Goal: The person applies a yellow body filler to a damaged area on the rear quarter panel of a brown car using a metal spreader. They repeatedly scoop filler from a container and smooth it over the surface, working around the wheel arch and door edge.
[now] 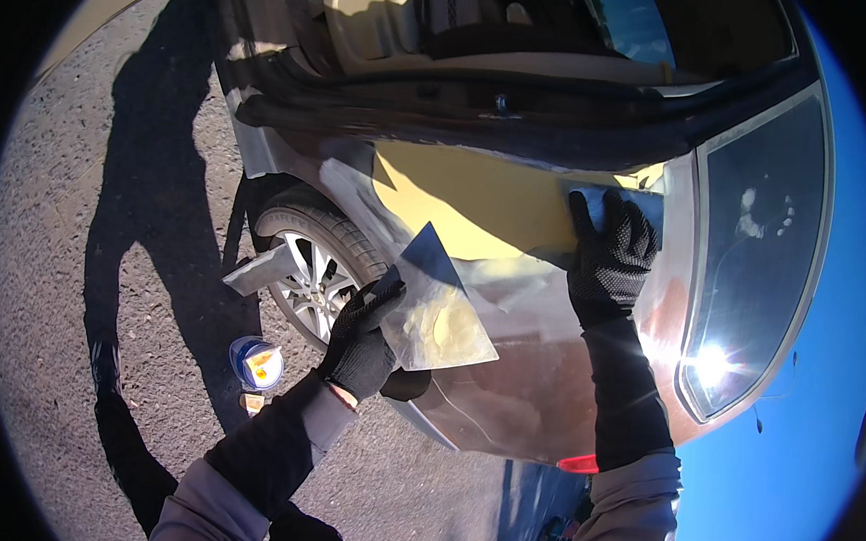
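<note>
My left hand [359,343], in a black knitted glove, grips the edge of a flat square mixing plate [423,280] smeared with yellow body filler [442,325]. Black-gloved too, my right hand [612,255] has its fingers on a wide putty spreader [644,205]. That spreader lies against the car's rear side panel, at the right end of a large patch of yellow filler [476,199]. Grey sanded areas and brownish paint surround the patch. The plate is held in front of the panel, near the wheel.
The car's rear wheel [317,274] is at left, with a flat grey piece [260,271] beside it. A round tub [256,363] and a small box [252,402] stand on the rough pavement. Above the panel is an opening into the car; a window [755,248] reflects sun glare.
</note>
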